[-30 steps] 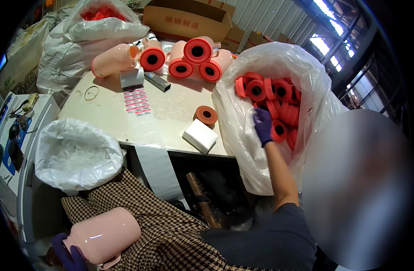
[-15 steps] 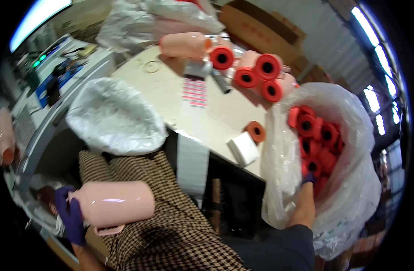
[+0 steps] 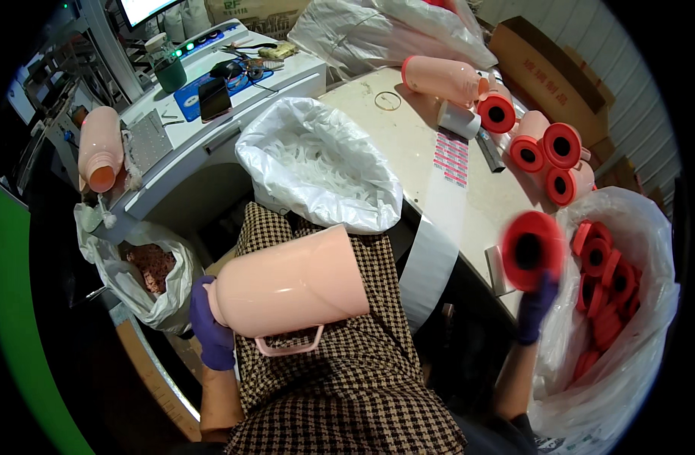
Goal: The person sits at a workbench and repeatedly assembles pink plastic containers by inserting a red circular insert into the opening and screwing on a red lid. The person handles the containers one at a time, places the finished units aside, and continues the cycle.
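My left hand (image 3: 212, 330), in a purple glove, is closed around the narrow neck of a pink thermos jug shell (image 3: 290, 284). The jug lies sideways over my lap, its handle toward me and its wide end pointing right. My right hand (image 3: 538, 309), gloved too, grips a round red plastic base (image 3: 546, 231) with a black middle, slightly blurred, at the table's right edge. Right beside it stands a clear plastic bag (image 3: 548, 371) holding several similar red bases (image 3: 607, 326).
Several pink jugs with red bases (image 3: 563, 144) lie on the table (image 3: 362, 98), near a white cylinder (image 3: 459, 120) and a label strip (image 3: 450, 159). A white bag of clear rings (image 3: 275, 163) is before me. Another pink jug (image 3: 101, 148) and a bag (image 3: 177, 299) are left.
My right hand has come up out of the clear bag with a red base. The view has turned left. My left hand still holds the jug, now nearer my lap's middle.
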### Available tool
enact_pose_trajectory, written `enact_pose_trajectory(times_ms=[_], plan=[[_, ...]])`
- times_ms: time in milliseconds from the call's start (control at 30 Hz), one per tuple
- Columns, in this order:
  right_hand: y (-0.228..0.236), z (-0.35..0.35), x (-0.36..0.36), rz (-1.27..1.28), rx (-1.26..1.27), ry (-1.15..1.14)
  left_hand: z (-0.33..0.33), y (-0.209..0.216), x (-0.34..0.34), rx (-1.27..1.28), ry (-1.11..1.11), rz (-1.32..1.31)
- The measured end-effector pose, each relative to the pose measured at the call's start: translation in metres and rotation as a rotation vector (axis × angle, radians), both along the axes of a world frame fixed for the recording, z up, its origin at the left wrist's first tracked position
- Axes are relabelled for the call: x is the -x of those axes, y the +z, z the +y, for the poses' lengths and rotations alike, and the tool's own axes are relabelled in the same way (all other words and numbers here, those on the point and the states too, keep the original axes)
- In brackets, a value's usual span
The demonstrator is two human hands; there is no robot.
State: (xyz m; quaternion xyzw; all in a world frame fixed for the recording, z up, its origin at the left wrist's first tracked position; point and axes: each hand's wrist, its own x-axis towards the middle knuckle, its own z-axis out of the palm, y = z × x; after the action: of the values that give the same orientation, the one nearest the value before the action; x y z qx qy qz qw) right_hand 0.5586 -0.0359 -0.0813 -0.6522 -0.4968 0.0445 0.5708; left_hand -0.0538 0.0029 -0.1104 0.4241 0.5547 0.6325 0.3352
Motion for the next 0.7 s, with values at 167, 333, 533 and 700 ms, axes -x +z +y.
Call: enact_pose_trajectory(times_ms=[167,333,533,700], plan=[[0.005,0.081,0.245,0.158,-0.019,0.668,-0.008,-0.007,-0.006,0.002,-0.044,-0.352],[0.02,0.101,0.297,-0.183,-0.153,0.829,-0.019,0.005,0.01,0.027,0.081,0.198],[0.021,0.085,0.304,-0.308,-0.142,0.841,-0.022,0.019,0.008,0.033,0.094,0.259],[0.02,0.08,0.306,-0.093,-0.118,0.807,-0.023,0.021,0.004,0.033,0.139,0.184]])
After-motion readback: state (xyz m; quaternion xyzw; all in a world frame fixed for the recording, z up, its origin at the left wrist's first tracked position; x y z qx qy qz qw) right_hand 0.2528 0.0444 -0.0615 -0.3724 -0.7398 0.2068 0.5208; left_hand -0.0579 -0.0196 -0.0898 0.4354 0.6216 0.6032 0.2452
